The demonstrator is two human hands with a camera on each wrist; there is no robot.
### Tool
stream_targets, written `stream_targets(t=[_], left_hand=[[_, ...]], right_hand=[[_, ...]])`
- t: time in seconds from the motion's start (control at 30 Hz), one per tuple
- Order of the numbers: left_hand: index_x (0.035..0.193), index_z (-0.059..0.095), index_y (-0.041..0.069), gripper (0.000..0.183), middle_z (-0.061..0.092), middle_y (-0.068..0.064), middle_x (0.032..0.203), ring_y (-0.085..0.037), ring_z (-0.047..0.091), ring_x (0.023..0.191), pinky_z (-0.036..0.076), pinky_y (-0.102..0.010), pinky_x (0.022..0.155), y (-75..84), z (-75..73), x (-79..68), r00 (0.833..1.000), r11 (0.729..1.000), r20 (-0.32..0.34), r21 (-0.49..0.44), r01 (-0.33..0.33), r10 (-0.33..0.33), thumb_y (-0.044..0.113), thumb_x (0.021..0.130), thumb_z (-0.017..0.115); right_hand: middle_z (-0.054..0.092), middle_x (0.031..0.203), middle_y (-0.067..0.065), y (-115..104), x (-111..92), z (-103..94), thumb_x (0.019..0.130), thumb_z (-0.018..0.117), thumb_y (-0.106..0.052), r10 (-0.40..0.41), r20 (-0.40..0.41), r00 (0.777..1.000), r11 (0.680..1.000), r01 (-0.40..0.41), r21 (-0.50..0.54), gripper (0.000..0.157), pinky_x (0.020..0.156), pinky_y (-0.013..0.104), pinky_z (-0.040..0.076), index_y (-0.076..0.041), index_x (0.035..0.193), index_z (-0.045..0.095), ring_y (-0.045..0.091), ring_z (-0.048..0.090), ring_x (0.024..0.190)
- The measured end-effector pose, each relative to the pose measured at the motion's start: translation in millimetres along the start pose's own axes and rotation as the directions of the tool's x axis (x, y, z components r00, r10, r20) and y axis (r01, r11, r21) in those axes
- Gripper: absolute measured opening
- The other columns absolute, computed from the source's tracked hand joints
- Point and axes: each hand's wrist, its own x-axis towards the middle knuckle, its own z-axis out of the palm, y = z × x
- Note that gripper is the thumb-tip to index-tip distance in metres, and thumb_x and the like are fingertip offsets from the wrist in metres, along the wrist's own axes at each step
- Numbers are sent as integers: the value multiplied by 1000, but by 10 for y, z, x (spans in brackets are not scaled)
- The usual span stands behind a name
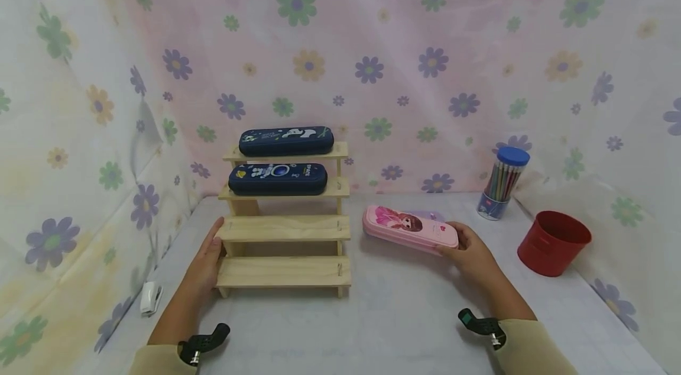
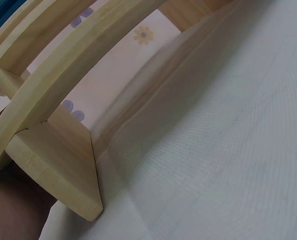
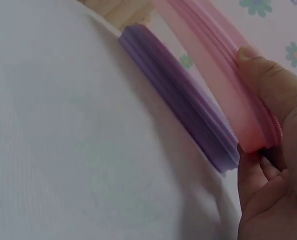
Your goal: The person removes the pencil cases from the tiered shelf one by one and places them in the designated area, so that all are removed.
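Observation:
My right hand (image 1: 475, 258) grips the right end of a pink pencil case (image 1: 407, 228) with a doll-like figure on its lid. In the right wrist view, the thumb lies along its zipper, and the case is raised above a purple pencil case (image 3: 181, 100) on the table. My left hand (image 1: 206, 259) rests against the left side of a stepped wooden shelf (image 1: 282, 271), fingers extended along it. A dark blue panda pencil case (image 1: 286, 141) lies on the top step. Below it, a dark blue space pencil case (image 1: 278, 179) lies on the second step.
At the back right stands a clear tub of pencils (image 1: 502, 183) with a blue lid. A red bucket (image 1: 554, 243) is nearer the right edge. Left of my left arm lies a small white stapler-like object (image 1: 151, 298). Flowered cloth walls (image 1: 340, 38) enclose the table.

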Motion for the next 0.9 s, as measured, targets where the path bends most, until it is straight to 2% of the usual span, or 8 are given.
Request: stream_targets(t=[0.13, 0.3, 0.47, 0.7, 0.9], left_hand=[[162, 3, 59, 57, -1, 5, 177, -31, -6, 164, -2, -67, 127, 5, 4, -28, 1000, 1000, -5, 4, 15, -15, 67, 107, 18], [162, 3, 59, 59, -1, 5, 177, -31, -5, 164, -1, -66, 127, 13, 10, -30, 1000, 1000, -2, -4, 7, -7, 70, 106, 18], [166, 2, 51, 63, -1, 5, 177, -29, -6, 164, -1, -66, 127, 7, 17, -28, 1000, 1000, 3, -3, -22, 22, 66, 107, 19], [162, 3, 58, 56, -1, 6, 177, -29, -4, 164, -1, -66, 128, 16, 26, -35, 1000, 1000, -6, 3, -13, 13, 65, 108, 17], [163, 3, 56, 57, 0, 4, 177, -30, -4, 164, -1, -67, 127, -14, 13, 0, 999, 999, 6, -10, -31, 31, 63, 109, 18]], right_hand=[[22, 175, 11, 95, 36, -5, 81, 87, -52, 28, 47, 998, 998, -31, 59, 113, 125, 61, 25, -16, 167, 23, 39, 20, 160], [22, 175, 10, 149, 46, -16, 79, 89, -51, 16, 70, 997, 998, -21, 65, 113, 126, 62, 22, -17, 166, 25, 38, 19, 161], [23, 174, 9, 148, 40, -21, 79, 89, -47, 5, 101, 995, 999, -10, 51, 111, 125, 62, 24, -19, 166, 26, 38, 22, 159], [24, 174, 9, 152, 37, -58, 81, 88, -48, 1, 107, 994, 1000, -1, 5, 109, 125, 64, 23, -22, 167, 26, 38, 23, 158], [22, 174, 10, 164, 34, -88, 84, 85, -50, -6, 109, 994, 998, 13, -67, 107, 124, 67, 22, -23, 168, 23, 41, 20, 160]])
